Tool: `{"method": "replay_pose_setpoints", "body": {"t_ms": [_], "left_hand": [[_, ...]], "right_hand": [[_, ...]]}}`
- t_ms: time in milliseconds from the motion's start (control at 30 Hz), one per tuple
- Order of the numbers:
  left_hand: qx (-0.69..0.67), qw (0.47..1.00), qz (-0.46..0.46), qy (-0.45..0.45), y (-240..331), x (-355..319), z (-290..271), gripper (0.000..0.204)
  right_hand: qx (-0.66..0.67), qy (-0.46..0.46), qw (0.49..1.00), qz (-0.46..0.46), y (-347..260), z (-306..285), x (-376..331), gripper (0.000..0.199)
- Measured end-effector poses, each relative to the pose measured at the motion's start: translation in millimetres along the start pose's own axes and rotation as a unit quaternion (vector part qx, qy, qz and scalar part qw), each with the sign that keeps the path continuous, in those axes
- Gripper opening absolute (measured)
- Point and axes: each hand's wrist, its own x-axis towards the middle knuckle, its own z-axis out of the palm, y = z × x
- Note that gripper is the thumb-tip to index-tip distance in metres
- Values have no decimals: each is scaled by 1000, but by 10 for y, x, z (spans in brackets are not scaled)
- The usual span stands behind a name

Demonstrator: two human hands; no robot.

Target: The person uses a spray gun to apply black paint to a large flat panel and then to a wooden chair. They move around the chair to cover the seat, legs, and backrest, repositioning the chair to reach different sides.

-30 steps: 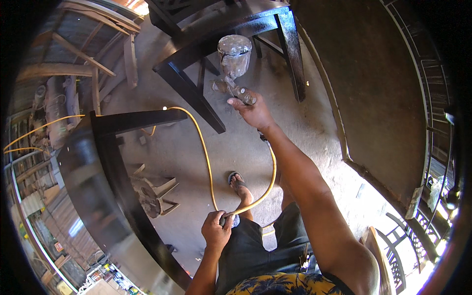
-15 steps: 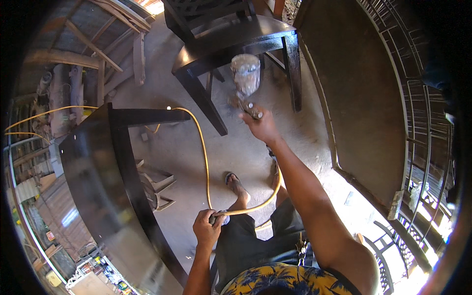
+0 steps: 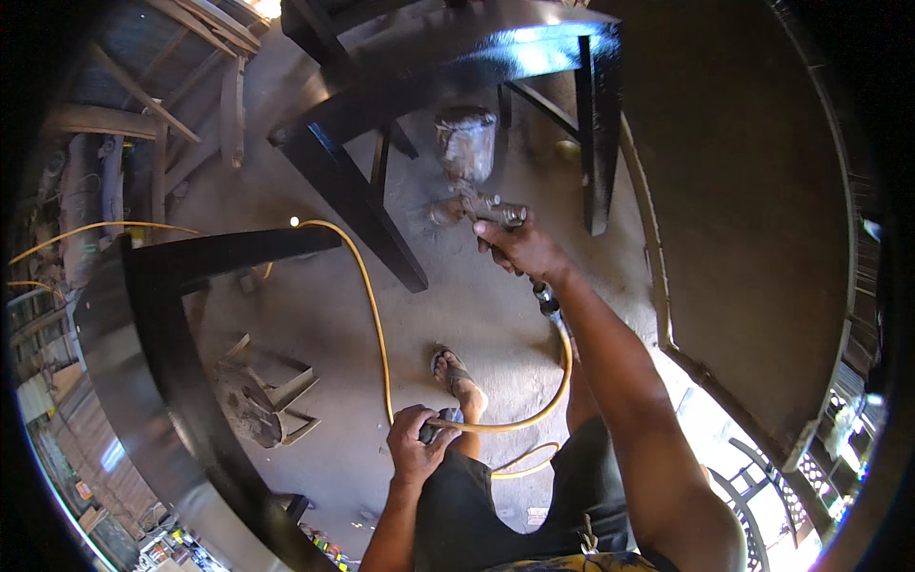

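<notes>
My right hand (image 3: 526, 250) is wrapped round the handle of a metal spray gun (image 3: 467, 151), whose paint-smeared cup stands on top. The gun's nozzle side points left, just in front of a glossy black chair (image 3: 400, 88) and apart from its legs. A yellow hose (image 3: 368, 272) runs from the bottom of the gun to my left hand (image 3: 416, 446), then away over the floor. Low by my knee, the left hand is closed on the hose and on a small dark, rounded object (image 3: 443, 422) whose kind I cannot make out.
Another glossy dark piece of furniture (image 3: 176, 348) lies along the left, one leg jutting over the hose. Beside it on the floor is a round stand with metal brackets (image 3: 262, 400). A large brown panel (image 3: 743, 200) leans at the right. Wooden poles (image 3: 143, 91) stand back left.
My view has moved closer to the black chair. The spray gun has turned somewhat, and its hose connection now shows below my right hand. My left hand keeps its hold.
</notes>
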Motion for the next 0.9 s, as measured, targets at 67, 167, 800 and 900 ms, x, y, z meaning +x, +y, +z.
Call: {"method": "replay_pose_setpoints", "body": {"t_ms": [67, 167, 800, 900], "left_hand": [[-13, 1000, -10, 22, -75, 62, 329, 46], [-26, 998, 15, 61, -137, 148, 774, 51], [13, 996, -9, 84, -518, 521, 1089, 47], [15, 996, -10, 93, -525, 540, 1091, 45]], "right_hand": [[-35, -6, 999, 17, 12, -58, 142, 33], [-74, 14, 997, -35, 34, -50, 338, 33], [-208, 233, 909, -276, 649, 136, 2216, 41], [-184, 233, 914, -278, 666, 176, 2368, 41]]}}
